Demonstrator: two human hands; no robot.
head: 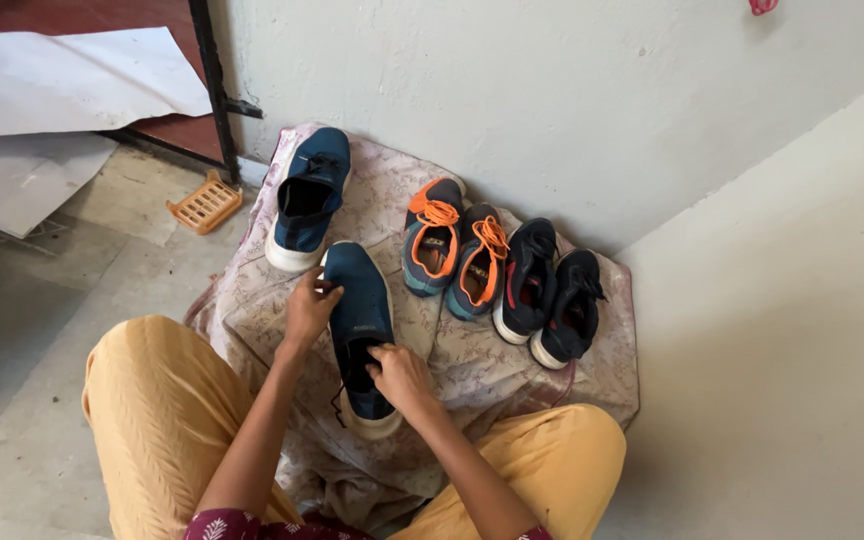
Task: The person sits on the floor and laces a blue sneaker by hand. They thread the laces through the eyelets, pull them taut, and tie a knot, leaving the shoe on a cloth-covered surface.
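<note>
A navy blue shoe with a white sole (360, 318) lies on a patterned cloth (472, 370) in front of me. My left hand (309, 308) grips its left side near the toe. My right hand (399, 375) pinches the edge of the shoe's opening near the heel, where a dark lace hangs down. Its matching navy shoe (309, 195) rests farther back on the cloth, untouched.
A pair of grey-blue shoes with orange laces (452, 250) and a pair of black shoes (550, 293) stand on the cloth by the wall. An orange plastic tray (206, 204) lies on the floor at left, near white sheets (62, 85). My knees in yellow trousers flank the cloth.
</note>
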